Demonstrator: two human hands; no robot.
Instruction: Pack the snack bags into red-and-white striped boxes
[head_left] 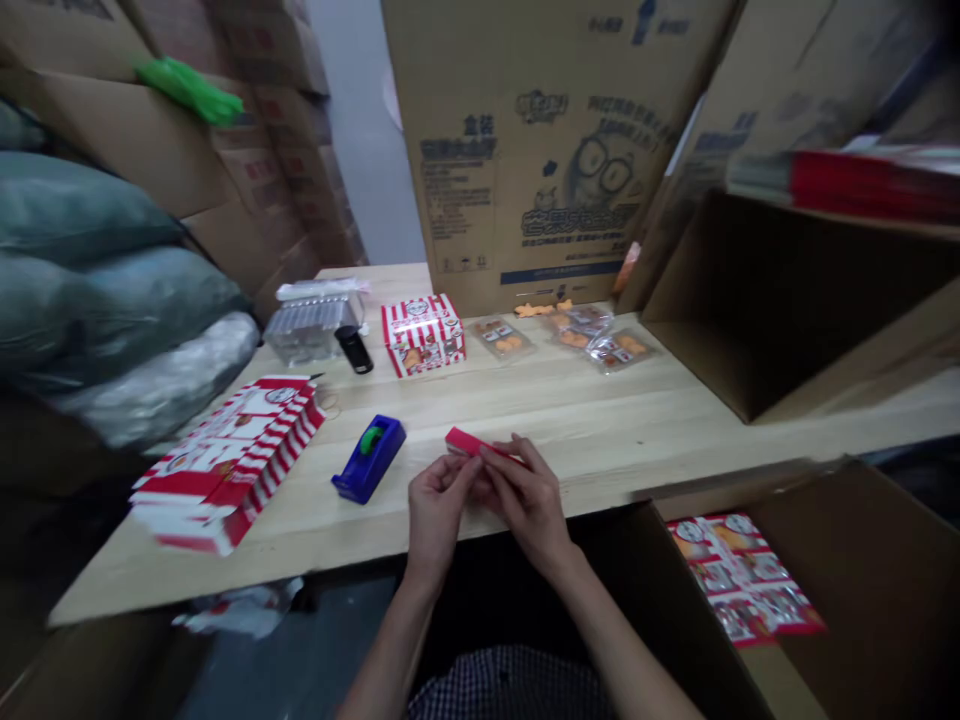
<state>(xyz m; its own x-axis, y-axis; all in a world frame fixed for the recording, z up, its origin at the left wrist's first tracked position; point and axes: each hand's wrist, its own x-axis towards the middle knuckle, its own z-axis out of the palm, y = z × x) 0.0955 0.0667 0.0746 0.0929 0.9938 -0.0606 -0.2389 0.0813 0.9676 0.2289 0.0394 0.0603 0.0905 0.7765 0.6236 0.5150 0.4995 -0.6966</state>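
Both my hands are together over the front edge of the table, closed on a small, flat red and white piece of printed packaging [466, 441]. My left hand [437, 505] pinches its near side with thumb and fingers. On the other side, my right hand [531, 492] grips it, fingertips meeting those of the left. Part of the piece is hidden under my fingers, so whether it is a box or a folded card is unclear. Left of my hands lies a blue tape dispenser [371, 465] with a green core.
Flattened red-and-white striped cartons [232, 455] lie at the left, near a black cylinder [354, 350] and clear plastic trays [311, 320]. A striped box [424, 337] and clear packets [621, 348] sit at the back. An open carton [810, 300] stands right; another below holds red packs [742, 575].
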